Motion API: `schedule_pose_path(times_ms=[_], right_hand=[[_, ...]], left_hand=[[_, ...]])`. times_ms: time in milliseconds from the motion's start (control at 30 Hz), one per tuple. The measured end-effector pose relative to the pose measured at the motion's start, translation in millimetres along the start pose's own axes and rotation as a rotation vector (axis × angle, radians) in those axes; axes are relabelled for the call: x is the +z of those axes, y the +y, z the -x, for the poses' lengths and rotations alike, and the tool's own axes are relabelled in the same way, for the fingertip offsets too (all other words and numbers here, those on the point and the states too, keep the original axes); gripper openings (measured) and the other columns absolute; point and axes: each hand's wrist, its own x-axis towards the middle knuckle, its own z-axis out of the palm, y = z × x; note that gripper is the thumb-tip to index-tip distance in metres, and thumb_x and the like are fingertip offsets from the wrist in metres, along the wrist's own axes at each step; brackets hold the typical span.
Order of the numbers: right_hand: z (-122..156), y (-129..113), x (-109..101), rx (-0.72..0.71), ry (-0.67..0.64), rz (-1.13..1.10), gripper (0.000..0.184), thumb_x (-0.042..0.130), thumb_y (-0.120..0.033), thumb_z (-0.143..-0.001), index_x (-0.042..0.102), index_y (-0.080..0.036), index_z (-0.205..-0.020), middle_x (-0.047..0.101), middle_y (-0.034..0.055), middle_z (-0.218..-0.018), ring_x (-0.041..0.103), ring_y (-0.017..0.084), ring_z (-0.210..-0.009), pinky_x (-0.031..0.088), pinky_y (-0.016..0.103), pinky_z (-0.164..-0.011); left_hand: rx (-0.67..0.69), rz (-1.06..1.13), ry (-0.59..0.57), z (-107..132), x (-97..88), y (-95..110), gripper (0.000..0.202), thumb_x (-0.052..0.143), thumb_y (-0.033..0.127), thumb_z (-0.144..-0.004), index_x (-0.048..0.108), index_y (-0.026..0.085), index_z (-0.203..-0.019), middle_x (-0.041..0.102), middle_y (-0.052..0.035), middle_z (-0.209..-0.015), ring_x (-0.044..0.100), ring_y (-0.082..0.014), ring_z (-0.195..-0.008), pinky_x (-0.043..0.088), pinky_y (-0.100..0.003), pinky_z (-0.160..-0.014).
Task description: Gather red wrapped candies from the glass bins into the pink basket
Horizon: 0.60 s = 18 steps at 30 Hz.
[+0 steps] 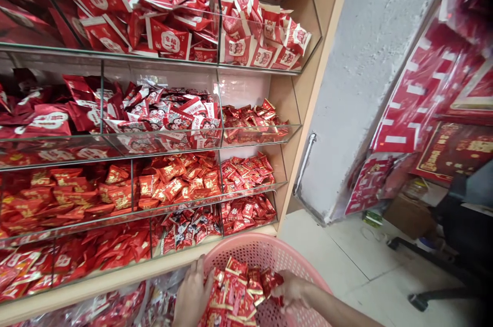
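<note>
In front of me is a pink perforated plastic basket [308, 265] with a heap of small red-and-gold candy packets [233, 291] inside. My left hand [192, 293] rests at the basket's left side, fingers stretched out and thumb apart, next to the heap. On the right side of the heap, my right hand [290, 290] reaches into the basket with its fingers curled around red candy packets [269, 282]. How many packets it grips is hidden.
A wooden shelf rack [308, 106] with glass dividers holds red candy packets [169, 39] in several rows. Bagged packets [111, 309] lie below. At right are a grey wall [346, 75], hanging red goods [408, 96], a cardboard box [410, 216] and a black chair base [427, 270].
</note>
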Motion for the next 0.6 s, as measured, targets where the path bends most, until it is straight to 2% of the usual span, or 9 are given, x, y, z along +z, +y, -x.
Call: schedule_pose_path(times_ms=[100, 200, 367, 433, 533, 600], right_hand=[[-2.9, 1.0, 2.3, 0.014, -0.035, 0.070, 0.042, 0.074, -0.026, -0.052, 0.049, -0.018, -0.084, 0.049, -0.0075, -0.050, 0.054, 0.011, -0.036, 0.040, 0.016, -0.032], [-4.0, 3.0, 0.6, 0.059, -0.065, 0.178, 0.041, 0.075, -0.019, -0.049, 0.048, -0.017, -0.079, 0.050, -0.0071, -0.048, 0.053, 0.012, -0.035, 0.037, 0.015, -0.030], [8.4, -5.3, -8.4, 0.121, 0.088, 0.344, 0.048, 0.068, -0.003, -0.048, 0.042, -0.017, -0.087, 0.052, -0.0068, -0.047, 0.048, 0.012, -0.030, 0.034, 0.017, -0.027], [17.8, -13.8, -12.2, 0.056, 0.123, 0.365, 0.044, 0.065, -0.003, -0.049, 0.044, -0.016, -0.086, 0.052, -0.0066, -0.046, 0.047, 0.011, -0.029, 0.034, 0.017, -0.027], [29.3, -26.2, -16.3, -0.101, 0.116, 0.321, 0.036, 0.065, -0.008, -0.050, 0.050, -0.015, -0.081, 0.053, -0.0069, -0.048, 0.045, 0.008, -0.030, 0.036, 0.017, -0.029], [31.6, -30.7, -16.8, -0.155, 0.107, 0.274, 0.031, 0.064, -0.012, -0.052, 0.053, -0.014, -0.081, 0.053, -0.0070, -0.049, 0.044, 0.007, -0.031, 0.037, 0.017, -0.030]], left_hand=[[0.000, 0.002, 0.008, 0.0, 0.2, 0.1, 0.051, 0.027, 0.041, -0.083, 0.038, 0.013, -0.125, 0.051, -0.0113, -0.123, 0.048, -0.0197, -0.112, 0.039, -0.031, -0.090], [0.000, 0.005, 0.002, 0.2, -0.2, 0.1, 0.051, 0.027, 0.040, -0.084, 0.038, 0.013, -0.125, 0.050, -0.0114, -0.124, 0.048, -0.0197, -0.112, 0.039, -0.031, -0.090], [-0.002, 0.002, 0.000, 0.0, 0.7, -0.8, 0.051, 0.027, 0.040, -0.084, 0.037, 0.013, -0.126, 0.049, -0.0114, -0.125, 0.048, -0.0197, -0.112, 0.039, -0.031, -0.090], [0.003, -0.005, -0.006, -0.4, 1.7, -1.4, 0.052, 0.026, 0.040, -0.084, 0.036, 0.012, -0.126, 0.049, -0.0119, -0.125, 0.049, -0.0202, -0.112, 0.040, -0.031, -0.089], [0.006, -0.008, -0.010, -0.9, 3.0, -2.3, 0.052, 0.025, 0.040, -0.084, 0.036, 0.012, -0.126, 0.049, -0.0115, -0.125, 0.049, -0.0198, -0.112, 0.040, -0.030, -0.089], [0.004, -0.002, -0.004, -0.8, 3.5, -2.7, 0.051, 0.026, 0.040, -0.084, 0.037, 0.013, -0.126, 0.049, -0.0110, -0.125, 0.049, -0.0192, -0.112, 0.040, -0.030, -0.089]])
